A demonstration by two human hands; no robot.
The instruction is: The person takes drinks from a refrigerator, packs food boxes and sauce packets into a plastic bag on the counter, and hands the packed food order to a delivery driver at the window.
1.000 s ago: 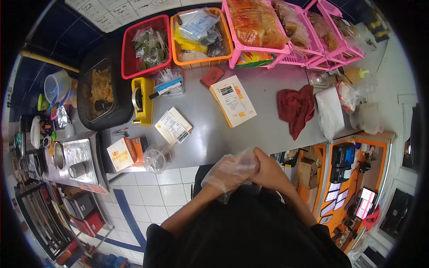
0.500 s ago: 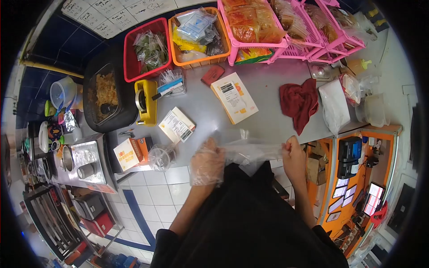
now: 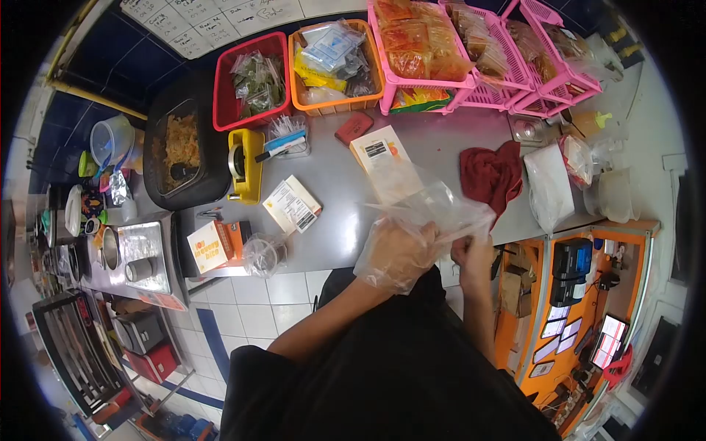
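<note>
My left hand (image 3: 401, 250) is covered by a loose, clear disposable plastic glove. Its fingers are closed on another thin, clear sheet-like piece, apparently a second plastic glove (image 3: 460, 209), crumpled and stretched toward the right. My right hand (image 3: 474, 257) is bare, its fingers curled in a pinch on that piece's right end. Both hands are above the counter's front edge, close to my black clothing. Beyond the plastic lies a white-and-orange box (image 3: 386, 158) with a printed label, partly covered by the see-through film. A smaller labelled box (image 3: 293, 204) lies to the left.
A clear cup (image 3: 263, 255) and an orange-white box (image 3: 208, 248) sit at the counter's front left. A yellow tape dispenser (image 3: 246, 165), red basket (image 3: 250, 114), orange basket (image 3: 338, 106) and pink racks (image 3: 426, 79) stand behind. A dark red cloth (image 3: 489, 173) lies right.
My left hand has moved right, nearer my right hand. The plastic between them, pulled taut before, is now bunched and raised over the labelled box. The view has shifted slightly.
</note>
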